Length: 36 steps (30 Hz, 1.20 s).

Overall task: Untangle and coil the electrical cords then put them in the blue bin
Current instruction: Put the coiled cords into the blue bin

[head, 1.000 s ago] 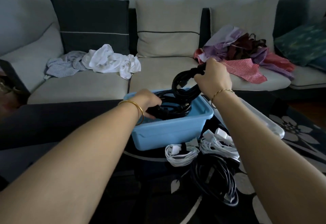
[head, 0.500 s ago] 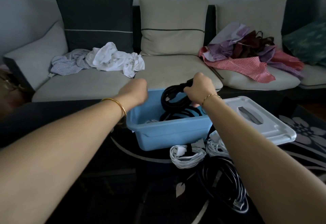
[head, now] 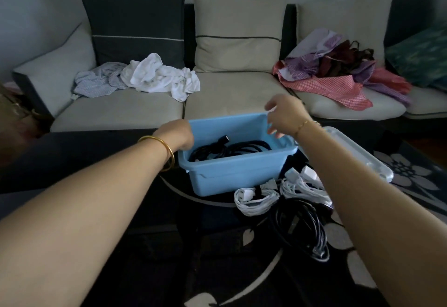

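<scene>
The blue bin (head: 232,176) stands on the dark floral surface in front of me. A coiled black cord (head: 232,148) lies inside it, plug end up. My left hand (head: 176,135) sits at the bin's left rim with its fingers curled over the edge. Above the bin's far right corner hovers my right hand (head: 285,118), fingers spread and holding nothing. Two white coiled cords (head: 256,198) (head: 302,186) and a loose black cord bundle (head: 300,229) lie just in front of the bin, to its right.
A clear plastic lid (head: 358,152) lies to the right of the bin. Behind it runs a sofa (head: 232,94) with white clothes (head: 157,74) on the left seat and a red and purple fabric pile (head: 338,74) on the right.
My right hand lowered the black coil into the bin, let it go and lifted away open. My left hand came out of the bin to its left rim.
</scene>
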### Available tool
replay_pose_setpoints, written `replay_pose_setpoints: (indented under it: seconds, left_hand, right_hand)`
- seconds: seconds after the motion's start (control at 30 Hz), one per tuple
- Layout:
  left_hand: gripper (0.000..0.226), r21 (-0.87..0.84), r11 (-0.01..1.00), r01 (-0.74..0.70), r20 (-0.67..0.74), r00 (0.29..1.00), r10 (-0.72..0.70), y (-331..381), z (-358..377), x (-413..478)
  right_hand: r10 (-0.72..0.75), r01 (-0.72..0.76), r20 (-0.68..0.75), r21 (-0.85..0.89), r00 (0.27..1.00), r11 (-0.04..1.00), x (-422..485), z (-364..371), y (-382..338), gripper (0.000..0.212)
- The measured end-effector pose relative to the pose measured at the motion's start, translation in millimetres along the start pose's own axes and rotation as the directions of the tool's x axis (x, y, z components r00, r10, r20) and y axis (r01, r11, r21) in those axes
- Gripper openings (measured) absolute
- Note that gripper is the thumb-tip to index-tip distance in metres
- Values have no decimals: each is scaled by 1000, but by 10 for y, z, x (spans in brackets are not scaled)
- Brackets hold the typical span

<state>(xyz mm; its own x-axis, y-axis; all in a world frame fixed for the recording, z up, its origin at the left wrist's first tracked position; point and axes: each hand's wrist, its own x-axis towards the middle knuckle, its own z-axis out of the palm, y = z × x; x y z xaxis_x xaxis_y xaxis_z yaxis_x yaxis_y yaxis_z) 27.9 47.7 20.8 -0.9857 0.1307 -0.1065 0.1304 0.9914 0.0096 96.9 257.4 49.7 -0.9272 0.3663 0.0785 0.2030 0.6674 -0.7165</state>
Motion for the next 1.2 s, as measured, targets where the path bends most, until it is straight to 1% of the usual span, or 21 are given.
replay_pose_setpoints:
  seconds: [0.07,0.1,0.13,0.17,0.2,0.23,0.27,0.3,0.37,0.43,0.5,0.57,0.6,0.67,0.7,0.77,0.83,0.93,1.03,1.13,1.2]
  left_hand:
    - [34,2,999,52,-47,998,-52,12,-11,-78]
    - [35,-25,998,59,-132,989,-62,73,-20,-146]
    - [34,-64,998,5,-270,963,-22,188,-41,-227]
    - [28,-97,989,-115,-426,903,63,336,-70,-328]
    - [22,-113,953,-280,-547,819,175,496,-93,-450]
    - [15,-107,888,-447,-591,747,305,691,-96,-619]
    - [11,-81,820,-566,-562,705,431,852,-63,-774]
    - [11,-39,771,-636,-487,686,541,974,-4,-902]
    - [13,91,749,-656,-251,713,655,1135,155,-1072]
    - [16,187,753,-631,-11,765,644,1158,301,-1119]
    - [12,218,751,-623,193,782,592,1130,429,-1118]
    - [24,209,752,-626,284,774,566,1090,550,-1107]
    - [33,192,756,-626,288,772,566,1064,606,-1102]
    - [43,172,761,-625,241,776,583,1018,690,-1096]
    - [44,171,759,-628,215,776,593,997,727,-1101]
    - [30,149,762,-630,138,776,615,967,798,-1106]
    - [15,83,796,-600,78,800,595,936,824,-1092]
    - [10,-36,842,-539,86,838,540,913,765,-1052]
    - [22,-119,860,-496,111,854,508,907,635,-1033]
    - [24,-246,849,-468,116,856,505,889,426,-1025]
    - [20,-397,801,-449,135,834,534,884,212,-1049]
  right_hand:
    - [2,-3,-253,-4,968,1000,-129,-245,276,26]
    - [37,-47,-328,-21,944,999,-211,-336,430,23]
    - [85,-116,-339,-73,937,991,-285,-405,596,21]
    - [157,-202,-269,-148,950,968,-360,-408,716,21]
    - [223,-259,-160,-264,962,929,-408,-362,826,20]
    - [258,-255,-49,-398,965,881,-484,-343,930,18]
    - [269,-227,24,-466,963,855,-535,-297,995,16]
    - [241,-175,77,-489,967,855,-587,-252,1017,21]
    - [192,-99,122,-532,974,841,-653,-175,1063,38]
    - [194,-63,161,-591,968,804,-705,-112,1048,39]
    - [217,-58,173,-638,961,767,-726,-60,1044,28]
    - [231,-48,168,-702,958,710,-723,-28,1038,14]
    - [245,-39,181,-726,953,686,-721,-22,1039,15]
    - [300,-21,230,-761,926,649,-709,-33,1021,31]
    - [320,-3,255,-778,912,628,-703,-36,1017,39]
    - [340,8,259,-806,904,592,-710,-24,1027,47]
    - [317,2,228,-815,921,580,-741,-8,1038,44]
    - [250,6,184,-816,951,579,-816,-1,1034,36]
    - [183,8,152,-789,971,614,-883,-20,1038,25]
    - [131,-7,104,-758,986,653,-941,-73,1082,14]
    - [124,-45,63,-699,990,714,-979,-166,1076,8]
